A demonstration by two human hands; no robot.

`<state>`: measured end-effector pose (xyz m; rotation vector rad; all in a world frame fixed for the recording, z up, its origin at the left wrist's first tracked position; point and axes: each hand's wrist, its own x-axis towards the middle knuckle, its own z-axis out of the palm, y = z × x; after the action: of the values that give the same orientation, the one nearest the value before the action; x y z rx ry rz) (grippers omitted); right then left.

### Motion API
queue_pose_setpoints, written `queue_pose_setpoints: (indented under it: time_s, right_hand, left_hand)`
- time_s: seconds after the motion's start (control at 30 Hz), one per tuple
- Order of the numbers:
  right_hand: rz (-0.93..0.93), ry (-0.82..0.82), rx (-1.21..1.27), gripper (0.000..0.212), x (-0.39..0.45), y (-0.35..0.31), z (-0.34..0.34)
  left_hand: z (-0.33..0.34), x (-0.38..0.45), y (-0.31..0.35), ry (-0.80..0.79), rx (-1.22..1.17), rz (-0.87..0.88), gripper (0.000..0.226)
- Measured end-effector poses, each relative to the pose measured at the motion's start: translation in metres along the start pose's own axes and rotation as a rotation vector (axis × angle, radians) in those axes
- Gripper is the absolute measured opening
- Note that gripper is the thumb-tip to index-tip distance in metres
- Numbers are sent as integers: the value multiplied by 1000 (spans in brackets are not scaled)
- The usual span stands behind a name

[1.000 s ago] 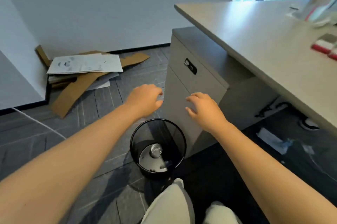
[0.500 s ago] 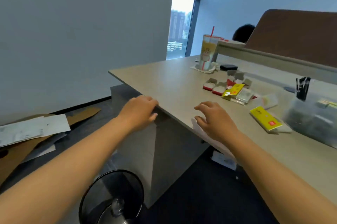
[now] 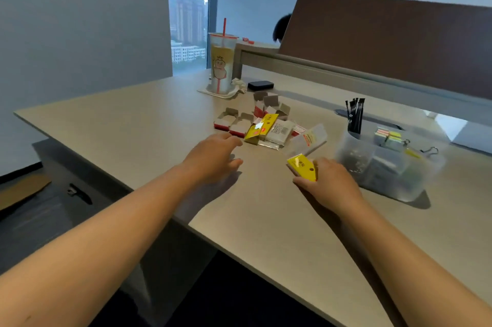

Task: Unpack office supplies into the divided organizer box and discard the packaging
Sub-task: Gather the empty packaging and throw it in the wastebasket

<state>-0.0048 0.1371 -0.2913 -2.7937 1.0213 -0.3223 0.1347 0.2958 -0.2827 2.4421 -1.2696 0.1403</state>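
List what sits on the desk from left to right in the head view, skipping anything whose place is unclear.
Left hand → tall plastic drink cup with red straw → flat black case → right hand on the yellow packet → bundle of black pens → clear divided organizer box.

A small yellow box (image 3: 302, 168) lies tilted under the fingers of the right hand (image 3: 328, 184), its far end showing. Just right of that hand stands the clear divided organizer box (image 3: 386, 164), holding sticky notes, binder clips and black upright pieces. Beyond the left hand (image 3: 213, 157) lies a loose pile: opened red-and-white cartons (image 3: 231, 124), another yellow box (image 3: 259, 128) and clear plastic packets (image 3: 310, 137).
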Motion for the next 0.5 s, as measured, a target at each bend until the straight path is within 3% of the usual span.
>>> queue_pose_setpoints:
  time_s: [0.17, 0.33, 0.5]
  right_hand:
    - [-108, 11, -18, 40, -7, 10, -9]
    - [-244, 135, -95, 31, -14, 26, -18]
    - [-320, 112, -125, 25, -20, 44, -18]
  left_hand:
    - [13, 26, 22, -49, -11, 2, 46]
    - [24, 49, 45, -73, -58, 23, 50]
    - [35, 67, 65, -50, -145, 25, 56]
